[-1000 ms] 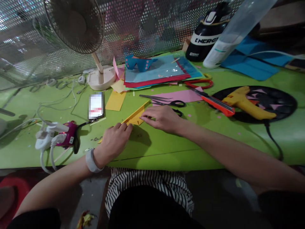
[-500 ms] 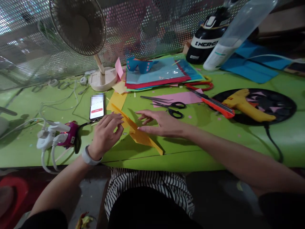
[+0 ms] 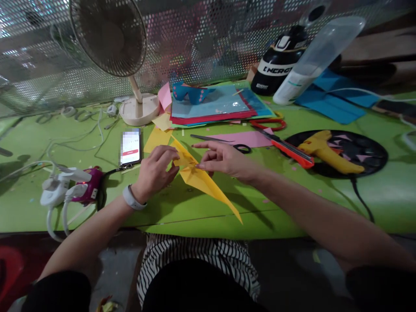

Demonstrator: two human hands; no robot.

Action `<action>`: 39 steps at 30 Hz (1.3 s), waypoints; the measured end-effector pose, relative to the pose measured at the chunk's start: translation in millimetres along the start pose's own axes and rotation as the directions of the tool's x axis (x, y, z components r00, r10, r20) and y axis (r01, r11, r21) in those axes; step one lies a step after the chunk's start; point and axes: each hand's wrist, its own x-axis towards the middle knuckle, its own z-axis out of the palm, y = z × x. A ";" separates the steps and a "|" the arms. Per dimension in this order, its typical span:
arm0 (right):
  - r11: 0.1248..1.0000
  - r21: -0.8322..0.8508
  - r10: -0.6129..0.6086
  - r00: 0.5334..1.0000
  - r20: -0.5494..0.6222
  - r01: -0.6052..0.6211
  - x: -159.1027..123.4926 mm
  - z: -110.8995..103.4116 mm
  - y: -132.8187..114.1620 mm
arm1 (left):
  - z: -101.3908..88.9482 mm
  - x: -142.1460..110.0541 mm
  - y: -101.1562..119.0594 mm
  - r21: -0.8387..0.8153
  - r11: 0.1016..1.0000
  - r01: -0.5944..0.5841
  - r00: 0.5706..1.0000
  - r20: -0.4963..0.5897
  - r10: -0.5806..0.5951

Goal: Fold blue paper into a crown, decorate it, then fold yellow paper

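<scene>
A folded yellow paper point(image 3: 208, 184) stands tilted above the table between my two hands, its long pointed end reaching down to the right. My left hand point(image 3: 157, 171) is curled at the paper's left edge, thumb and fingertips closed on it. From the right, my right hand point(image 3: 227, 162) pinches the paper near its middle fold, thumb in front and index finger stretched out above. Behind the right hand lie black-handled scissors point(image 3: 242, 148), partly covered, on a pink paper strip point(image 3: 251, 138). A flat yellow paper piece point(image 3: 156, 139) rests beyond my left hand.
A phone point(image 3: 131, 147) and a purple power adapter point(image 3: 92, 184) with white plugs are on the left. A fan point(image 3: 139, 110), blue paper glasses point(image 3: 191, 93) and a bottle point(image 3: 276, 69) stand behind. Rightward lie an orange cutter point(image 3: 292, 151) and yellow glue gun point(image 3: 334, 154) on a black tray point(image 3: 378, 154).
Both hands have shifted slightly right with the yellow paper, which has turned so more of its face shows. My fingers have come closer together on it. The view has moved a little.
</scene>
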 end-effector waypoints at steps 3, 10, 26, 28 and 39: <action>0.897 -0.442 0.021 1.000 -0.004 -0.020 3.8 -7.5 6.7 | 12.2 -6.2 -3.7 0.056 0.992 -0.114 0.969 0.228 0.099; 0.670 -0.741 0.044 0.999 -0.019 -0.044 4.9 0.4 12.4 | 16.6 -14.5 -2.8 -0.039 0.991 -0.125 0.913 0.386 0.130; 0.651 -0.754 0.069 0.996 -0.056 -0.087 3.4 7.9 12.9 | 9.1 -14.8 -15.4 -0.179 0.977 -0.117 0.863 0.468 0.189; 0.650 -0.755 0.071 0.996 -0.059 -0.091 3.0 8.9 12.5 | 9.4 -15.0 -14.9 -0.172 0.976 -0.137 0.865 0.459 0.203; 0.571 -0.815 0.039 0.995 -0.087 -0.093 1.2 15.7 13.1 | 10.1 -15.0 -11.6 -0.151 0.985 -0.087 0.899 0.413 0.143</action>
